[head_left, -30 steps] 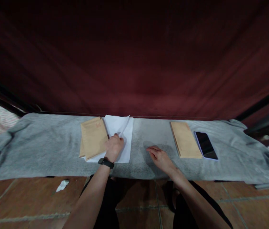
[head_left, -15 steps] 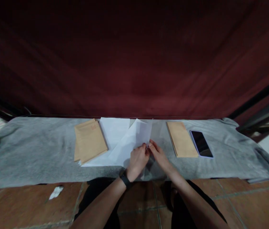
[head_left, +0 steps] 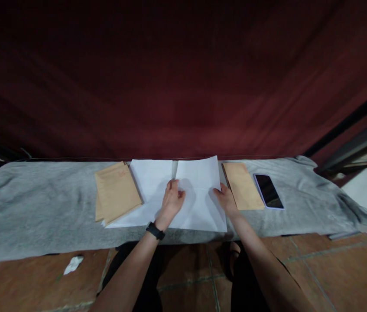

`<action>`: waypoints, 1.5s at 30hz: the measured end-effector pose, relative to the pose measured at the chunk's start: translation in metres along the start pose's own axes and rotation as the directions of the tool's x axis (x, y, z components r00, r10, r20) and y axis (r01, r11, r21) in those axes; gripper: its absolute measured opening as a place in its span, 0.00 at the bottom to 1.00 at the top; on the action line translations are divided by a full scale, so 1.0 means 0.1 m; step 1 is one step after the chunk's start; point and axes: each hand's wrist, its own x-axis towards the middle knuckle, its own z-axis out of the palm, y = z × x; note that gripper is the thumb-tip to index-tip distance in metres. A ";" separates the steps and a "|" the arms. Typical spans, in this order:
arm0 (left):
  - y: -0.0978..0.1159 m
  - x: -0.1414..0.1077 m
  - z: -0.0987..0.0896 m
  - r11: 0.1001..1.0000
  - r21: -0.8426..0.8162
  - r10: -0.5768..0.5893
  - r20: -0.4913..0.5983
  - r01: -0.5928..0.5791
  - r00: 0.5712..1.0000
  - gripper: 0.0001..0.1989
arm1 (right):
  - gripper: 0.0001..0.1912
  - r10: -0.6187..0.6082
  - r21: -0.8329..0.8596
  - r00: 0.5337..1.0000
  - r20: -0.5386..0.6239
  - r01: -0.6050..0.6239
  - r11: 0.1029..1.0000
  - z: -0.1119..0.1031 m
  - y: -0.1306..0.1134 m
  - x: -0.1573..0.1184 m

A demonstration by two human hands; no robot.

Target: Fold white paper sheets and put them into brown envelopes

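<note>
A white sheet of paper (head_left: 199,208) lies spread in front of me, a faint crease running across its middle. My left hand (head_left: 173,197) grips its left edge, fingers curled and partly hidden. At the opposite edge my right hand (head_left: 225,198) has its thumb on top and its fingers underneath. Left of the sheet, more white paper (head_left: 154,173) rests on the cloth, partly covered by a pair of brown envelopes (head_left: 118,190). Close to my right hand is a stack of brown envelopes (head_left: 243,186).
Grey cloth (head_left: 56,195) covers the long narrow surface. A phone (head_left: 269,191) with a purple edge lies right of the envelope stack. Dark red fabric (head_left: 183,86) rises behind. A crumpled white scrap (head_left: 73,264) is on the tiled floor (head_left: 40,286).
The sheet, earlier raised and bent between my close-set hands, is now spread out flatter. My hands have moved apart, left hand leftward and right hand rightward. The view has shifted slightly.
</note>
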 end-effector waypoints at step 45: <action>0.09 -0.76 0.28 0.820 0.272 0.450 0.239 -0.504 0.861 0.28 | 0.30 -0.363 -0.719 0.882 0.300 0.459 0.522 0.10 0.01 -0.76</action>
